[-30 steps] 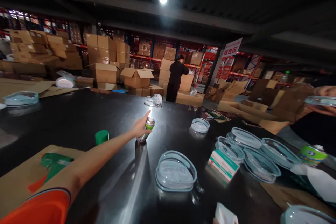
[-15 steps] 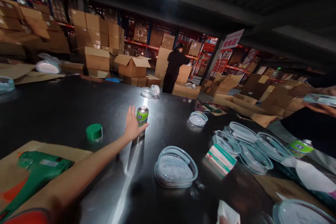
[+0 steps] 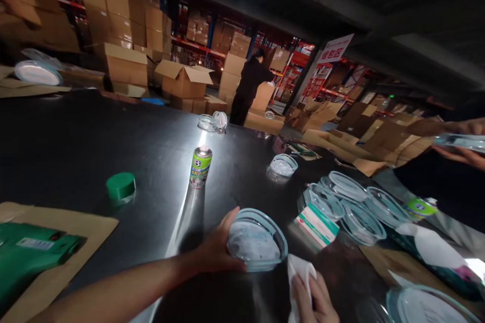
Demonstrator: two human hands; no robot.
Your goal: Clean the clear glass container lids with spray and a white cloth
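An oval glass food container (image 3: 259,242) with a whitish sheet or film inside is near the front of the dark table. My left hand (image 3: 227,247) grips its left side, thumb low and fingers behind the rim. Whether the container is lifted off the tabletop I cannot tell. Just right of it, my right hand (image 3: 312,295) is closed around a folded white tissue (image 3: 299,272), whose upper end comes close to the container's wall. A green-labelled spray can (image 3: 200,166) stands upright, uncapped, beyond my left hand. Its green cap (image 3: 121,186) seems to be the one farther left.
Several glass containers (image 3: 364,222) cluster at right beside a white-and-green box (image 3: 317,227). A green glue gun (image 3: 38,247) lies on cardboard at left. Another person's hands (image 3: 460,146) hold a glass piece at far right. Cartons (image 3: 182,81) and a standing person (image 3: 248,83) are behind.
My left hand has left the spray can and come back toward me onto the glass container. My right hand has risen into view with the tissue, close to the container.
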